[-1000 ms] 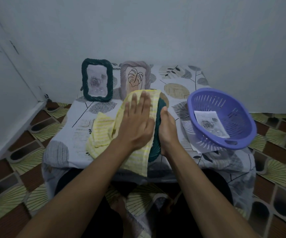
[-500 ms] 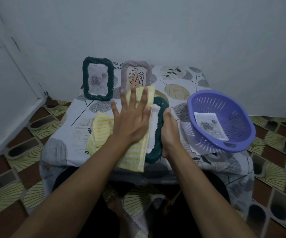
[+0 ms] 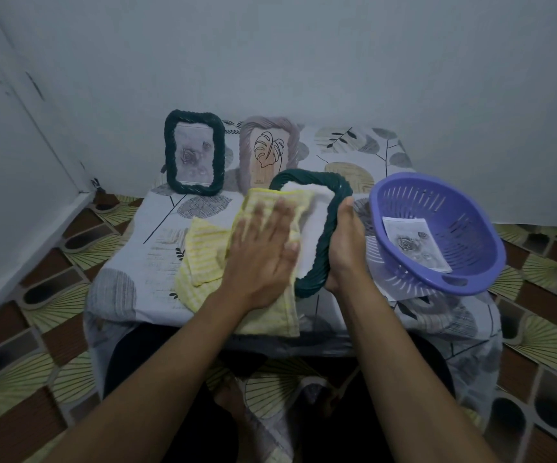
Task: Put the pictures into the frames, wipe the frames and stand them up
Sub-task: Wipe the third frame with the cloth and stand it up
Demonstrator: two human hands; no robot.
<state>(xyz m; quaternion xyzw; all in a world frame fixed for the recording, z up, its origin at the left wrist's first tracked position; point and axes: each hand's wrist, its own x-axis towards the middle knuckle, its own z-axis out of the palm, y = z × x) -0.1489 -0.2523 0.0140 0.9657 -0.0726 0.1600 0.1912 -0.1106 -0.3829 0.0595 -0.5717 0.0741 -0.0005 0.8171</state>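
Observation:
A dark green rope frame (image 3: pixel 329 225) lies tilted at the middle of the low table, its right edge gripped by my right hand (image 3: pixel 345 248). My left hand (image 3: pixel 263 248) presses flat, fingers straight, on a yellow striped cloth (image 3: pixel 203 252) spread over the frame's left half; its white face (image 3: pixel 314 225) shows beside the cloth. Two frames stand upright at the back: a dark green one (image 3: pixel 194 152) with a rose picture and a mauve one (image 3: pixel 268 147) with a leaf drawing. One rose picture (image 3: pixel 412 243) lies in the purple basket (image 3: pixel 471 262).
The low table (image 3: pixel 157 235) wears a leaf-print cloth and stands against a pale wall. The purple basket sits tilted at its right edge. A patterned tiled floor surrounds the table; my legs are under its near edge.
My left hand slid the cloth leftward across the frame, uncovering more of its top and white face. My right hand kept hold of the right edge.

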